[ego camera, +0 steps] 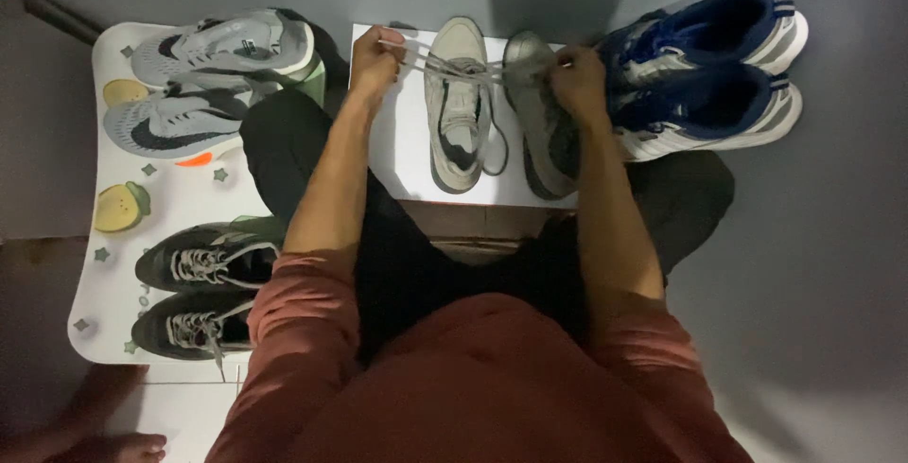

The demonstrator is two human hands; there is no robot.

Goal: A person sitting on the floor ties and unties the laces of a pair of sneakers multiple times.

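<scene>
Seated cross-legged on a grey floor (pixel 832 264), arms stretched forward over a white board (pixel 402 156) set just ahead of the knees. On that board, two grey-beige sneakers side by side: the left sneaker (pixel 456 108) near the middle, the right sneaker (pixel 541 118) at the right edge, toes toward the far edge.

Left hand (pixel 375 61) closed in a pinch on one end of a pale shoelace (pixel 463 68), at the far-left corner of the board. Right hand (pixel 577 80) likewise closed, over the toe end of the right sneaker, gripping the other lace end. Lace drawn taut between the two fists, crossing above the left sneaker's upper eyelets.

Judged from this: tightening or tying stage, ends pulled apart to snug the lacing. Next move likely calls for crossing the ends and forming a knot or loop, with even tension kept on both sides so no slack creeps back.

Elsewhere: blue-and-white high-tops (pixel 705 70) just beside the board's right edge, touching the right sneaker or nearly so. To the left, a white mat with fruit prints (pixel 118 208), bearing grey running shoes (pixel 213 85) at its far end and black sneakers (pixel 203 297) at its near end. Bare foot (pixel 128 446) at the bottom-left corner of the view.
</scene>
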